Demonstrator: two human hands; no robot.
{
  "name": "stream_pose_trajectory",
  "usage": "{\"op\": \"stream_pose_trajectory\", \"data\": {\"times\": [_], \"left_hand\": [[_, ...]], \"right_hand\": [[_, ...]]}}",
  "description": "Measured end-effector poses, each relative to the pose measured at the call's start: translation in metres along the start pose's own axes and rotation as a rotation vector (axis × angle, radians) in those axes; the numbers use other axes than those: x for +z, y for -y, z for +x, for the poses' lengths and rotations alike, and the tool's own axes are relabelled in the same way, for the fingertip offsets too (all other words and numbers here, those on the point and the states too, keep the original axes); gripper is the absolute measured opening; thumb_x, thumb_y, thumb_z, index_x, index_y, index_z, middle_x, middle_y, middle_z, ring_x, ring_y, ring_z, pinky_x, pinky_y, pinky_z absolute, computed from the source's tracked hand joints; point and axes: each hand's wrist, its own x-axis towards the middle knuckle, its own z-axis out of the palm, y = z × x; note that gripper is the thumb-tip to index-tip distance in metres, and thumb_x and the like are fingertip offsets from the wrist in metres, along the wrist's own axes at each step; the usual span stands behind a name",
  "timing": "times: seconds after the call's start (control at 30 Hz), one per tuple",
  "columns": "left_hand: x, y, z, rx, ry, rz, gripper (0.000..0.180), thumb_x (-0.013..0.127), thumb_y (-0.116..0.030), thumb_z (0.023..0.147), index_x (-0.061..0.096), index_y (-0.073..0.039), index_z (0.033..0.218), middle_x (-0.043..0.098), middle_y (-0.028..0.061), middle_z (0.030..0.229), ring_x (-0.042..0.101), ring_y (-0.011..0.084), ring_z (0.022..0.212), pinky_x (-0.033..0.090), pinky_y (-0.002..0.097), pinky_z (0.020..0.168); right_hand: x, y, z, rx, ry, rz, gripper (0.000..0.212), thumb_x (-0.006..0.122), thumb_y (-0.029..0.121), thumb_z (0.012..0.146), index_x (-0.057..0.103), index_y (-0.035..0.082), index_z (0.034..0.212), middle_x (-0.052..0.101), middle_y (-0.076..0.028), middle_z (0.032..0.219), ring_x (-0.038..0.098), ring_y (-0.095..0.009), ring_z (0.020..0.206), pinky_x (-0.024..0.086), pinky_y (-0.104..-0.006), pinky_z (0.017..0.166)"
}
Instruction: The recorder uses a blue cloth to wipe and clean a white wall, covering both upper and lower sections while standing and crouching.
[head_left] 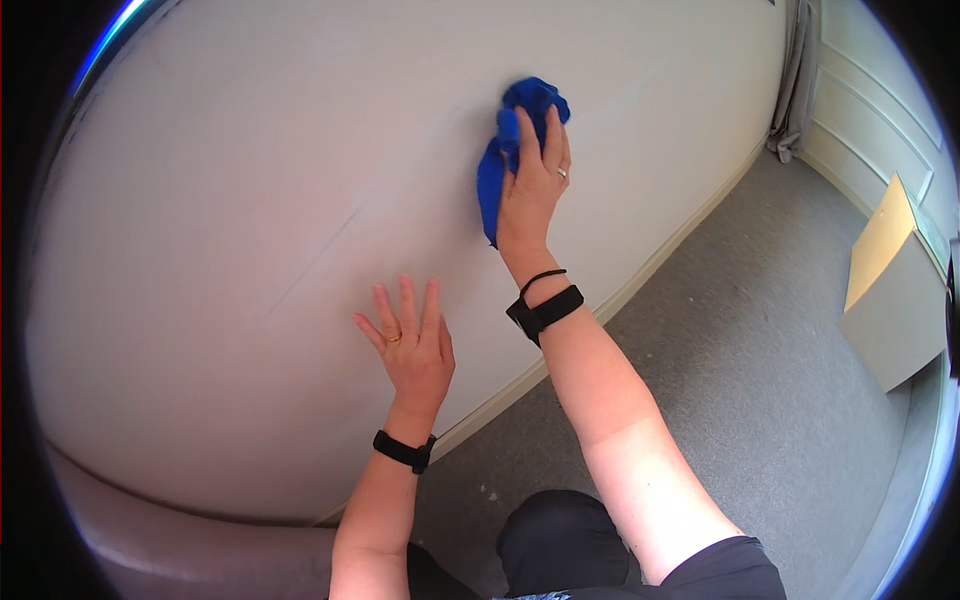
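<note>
A crumpled blue cloth point(537, 97) is pressed against the white wall point(250, 180) under my right hand point(533, 185). The fingers of that hand lie over the cloth, and one loose end hangs down beside the palm. Lower and to the left, my left hand point(415, 345) is held with its fingers spread at the wall, nothing in it. Between the hands and the far left, a thin dark line point(315, 260) runs slantwise on the wall. Each wrist carries a black band.
A brownish padded seat or sofa edge point(200, 555) curves along the lower left. Grey carpet point(700, 370) lies to the right of the baseboard point(500, 400). At the right stand a box-like piece with a yellowish panel point(880, 245) and, farther back, a grey curtain point(795, 90).
</note>
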Motion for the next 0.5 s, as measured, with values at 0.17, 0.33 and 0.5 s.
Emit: {"op": "stream_pose_trajectory", "data": {"times": [0.17, 0.33, 0.5], "left_hand": [[0.015, 0.006, -0.003, 0.064, 0.032, 0.026, 0.056, 0.063, -0.010, 0.080, 0.047, -0.013, 0.134, 0.030, 0.0154, 0.147, 0.015, 0.0386, 0.139, 0.000, 0.0617, 0.108], [0.032, 0.016, -0.008, 0.075, 0.115, 0.193, 0.059, 0.063, -0.026, 0.082, 0.044, -0.019, 0.137, 0.030, 0.0097, 0.148, 0.012, 0.0364, 0.140, -0.002, 0.0622, 0.107], [0.039, 0.017, -0.010, 0.077, 0.101, 0.271, 0.059, 0.062, -0.034, 0.083, 0.043, -0.023, 0.138, 0.029, 0.0063, 0.149, 0.011, 0.0348, 0.141, -0.004, 0.0616, 0.107]], "right_hand": [[0.009, -0.054, -0.036, 0.196, -0.107, 0.005, 0.049, 0.051, 0.005, 0.084, 0.045, 0.011, 0.133, 0.032, -0.016, 0.144, 0.030, -0.035, 0.131, 0.024, -0.0451, 0.107], [0.009, -0.111, -0.088, 0.333, -0.107, -0.031, 0.045, 0.046, 0.017, 0.093, 0.040, 0.008, 0.137, 0.032, -0.017, 0.144, 0.031, -0.033, 0.131, 0.023, -0.0397, 0.108], [0.005, -0.133, -0.106, 0.734, -0.116, 0.280, 0.052, 0.038, 0.029, 0.098, 0.029, 0.003, 0.142, 0.030, -0.017, 0.145, 0.029, -0.030, 0.133, 0.024, -0.0331, 0.108]]}}
